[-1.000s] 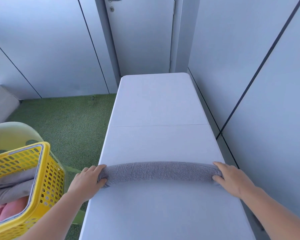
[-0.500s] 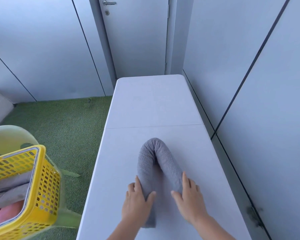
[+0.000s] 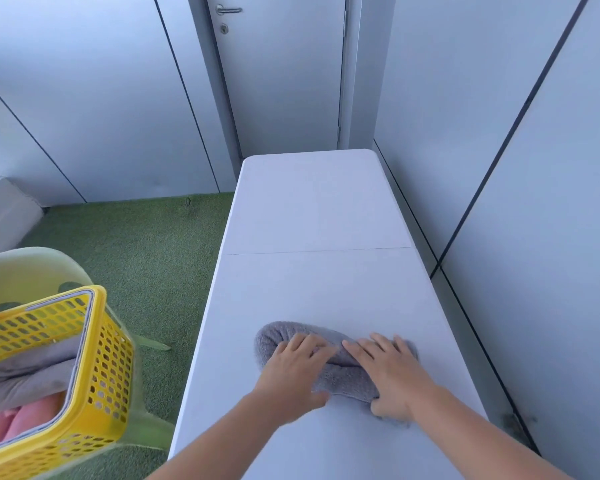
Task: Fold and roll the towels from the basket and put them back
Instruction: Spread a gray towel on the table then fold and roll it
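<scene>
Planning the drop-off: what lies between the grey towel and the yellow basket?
Head view: from the grey towel, bare white table runs to its left edge, then a strip of green turf before the yellow basket.

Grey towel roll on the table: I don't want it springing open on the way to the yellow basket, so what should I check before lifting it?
1. Both hands on the grey towel roll: ok, left hand and right hand press on top.
2. Grip round the roll: cannot tell, right thumb is tucked at its near edge.
3. Roll finished and tight: cannot tell, hands cover its middle.
4. Roll fully on the table: ok.
5. Room in the yellow basket: cannot tell, grey towels and pink towels lie inside.
</scene>
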The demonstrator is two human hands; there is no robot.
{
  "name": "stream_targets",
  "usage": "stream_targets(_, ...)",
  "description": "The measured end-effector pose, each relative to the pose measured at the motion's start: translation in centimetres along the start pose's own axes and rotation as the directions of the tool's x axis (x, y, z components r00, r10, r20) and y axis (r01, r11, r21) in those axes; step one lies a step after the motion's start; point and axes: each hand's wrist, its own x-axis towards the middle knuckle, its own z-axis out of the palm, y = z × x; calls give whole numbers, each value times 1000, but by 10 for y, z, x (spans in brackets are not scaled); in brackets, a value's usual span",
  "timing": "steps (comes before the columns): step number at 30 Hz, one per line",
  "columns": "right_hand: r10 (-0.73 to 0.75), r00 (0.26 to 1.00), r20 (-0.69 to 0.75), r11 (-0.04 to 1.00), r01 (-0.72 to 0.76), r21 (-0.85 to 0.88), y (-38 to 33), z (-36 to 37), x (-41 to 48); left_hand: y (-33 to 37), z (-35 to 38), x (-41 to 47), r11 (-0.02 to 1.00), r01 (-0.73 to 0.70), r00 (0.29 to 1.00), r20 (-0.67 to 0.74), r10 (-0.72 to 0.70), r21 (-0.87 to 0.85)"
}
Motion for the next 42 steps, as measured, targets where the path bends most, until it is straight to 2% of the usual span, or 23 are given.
stream_targets(2, 77, 997, 14, 996, -77, -51, -7, -5, 9, -7, -1, 14, 992, -16, 998, 69, 7, 123)
stream_targets(7, 158, 987, 25, 987, -159, 7, -34, -4, 25, -17, 4, 35, 977, 57, 968, 228, -104, 204)
stream_targets(11, 205, 979, 14, 977, -205, 61, 5, 4, 9, -40, -4, 27, 941, 165, 934, 258, -245, 295)
stream_targets(15, 230, 971, 71, 968, -236, 82, 30, 2, -1, -54, -15, 5, 936, 242, 907, 282, -312, 256)
stream_targets(20, 143, 989, 32, 990, -143, 11, 22, -18, 11, -43, -22, -19, 919, 326, 904, 211, -371, 219)
stream_targets(24, 20, 998, -65, 997, -25, -70, 6, -76, 36, -44, -52, -49, 869, 458, 873, 90, -479, 186)
stream_targets(29, -158, 977, -143, 982, 140, -126, -73, -147, 70, -68, -100, -125, 770, 619, 784, -72, -616, 153)
stream_targets(33, -254, 953, -167, 962, 231, -144, -161, -159, 83, -99, -126, -208, 716, 674, 738, -139, -660, 179)
stream_targets(42, -356, 927, -117, 933, 345, -103, -388, -124, 123, -206, -135, -403, 617, 767, 639, -124, -759, 174)
